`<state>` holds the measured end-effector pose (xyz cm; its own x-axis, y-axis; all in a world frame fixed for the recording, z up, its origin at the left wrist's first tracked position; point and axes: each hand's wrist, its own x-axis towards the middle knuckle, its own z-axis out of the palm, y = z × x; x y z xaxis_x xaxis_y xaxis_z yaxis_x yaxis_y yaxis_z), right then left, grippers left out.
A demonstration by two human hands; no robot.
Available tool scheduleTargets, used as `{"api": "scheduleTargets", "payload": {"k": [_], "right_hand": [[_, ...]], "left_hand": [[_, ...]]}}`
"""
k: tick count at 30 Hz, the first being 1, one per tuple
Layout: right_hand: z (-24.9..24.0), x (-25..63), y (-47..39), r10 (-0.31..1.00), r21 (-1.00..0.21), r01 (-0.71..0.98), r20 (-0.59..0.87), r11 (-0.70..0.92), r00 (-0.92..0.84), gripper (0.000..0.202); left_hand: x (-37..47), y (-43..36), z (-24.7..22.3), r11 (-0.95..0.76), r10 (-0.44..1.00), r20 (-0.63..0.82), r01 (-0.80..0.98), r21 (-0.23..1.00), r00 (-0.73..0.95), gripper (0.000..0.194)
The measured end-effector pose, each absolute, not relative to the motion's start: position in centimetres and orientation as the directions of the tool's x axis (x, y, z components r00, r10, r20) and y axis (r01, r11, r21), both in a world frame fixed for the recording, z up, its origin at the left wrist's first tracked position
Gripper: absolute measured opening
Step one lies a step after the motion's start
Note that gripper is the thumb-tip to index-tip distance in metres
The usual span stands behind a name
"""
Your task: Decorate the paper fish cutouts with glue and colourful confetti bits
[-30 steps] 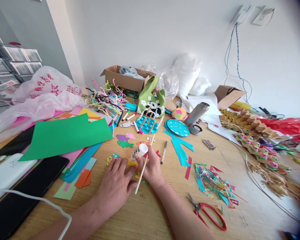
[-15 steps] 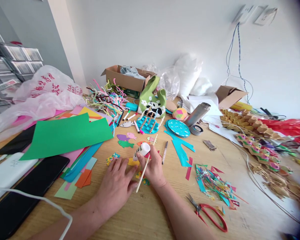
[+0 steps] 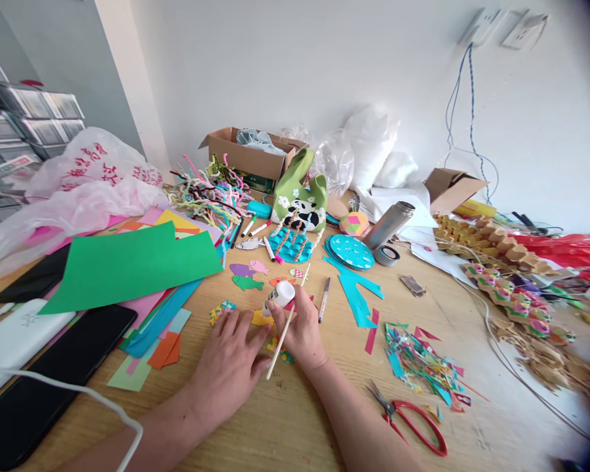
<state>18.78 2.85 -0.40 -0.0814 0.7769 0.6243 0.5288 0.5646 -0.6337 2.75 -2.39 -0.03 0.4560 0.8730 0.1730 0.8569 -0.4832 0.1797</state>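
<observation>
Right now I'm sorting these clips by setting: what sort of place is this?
Probably a paper-craft worktable in a plain room: coloured paper sheets, pipe cleaners and red scissors crowd it, and the right hand holds a glue bottle.

Red printed characters run across the white plastic bag (image 3: 86, 172) that lies far to the left of the left hand (image 3: 229, 364) and well beyond it, against the wall; they look like Chinese script, but the crumpled film and the distance make them too unclear to read out. The green pouch (image 3: 299, 200) straight beyond the right hand (image 3: 299, 331) bears a panda picture and white flowers, with no lettering that can be made out. Nothing else near either hand carries legible text, numbers or brand marks.
</observation>
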Motion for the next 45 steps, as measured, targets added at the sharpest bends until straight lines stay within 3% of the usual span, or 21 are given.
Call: {"api": "scheduleTargets", "payload": {"k": [45], "right_hand": [[-0.41, 18.9, 2.83, 0.785, -0.632, 0.547, 0.614, 0.549, -0.079, 0.013]], "left_hand": [[2.83, -2.41, 0.0, -0.463, 0.885, 0.149, 0.869, 0.175, 0.441, 0.045]]}}
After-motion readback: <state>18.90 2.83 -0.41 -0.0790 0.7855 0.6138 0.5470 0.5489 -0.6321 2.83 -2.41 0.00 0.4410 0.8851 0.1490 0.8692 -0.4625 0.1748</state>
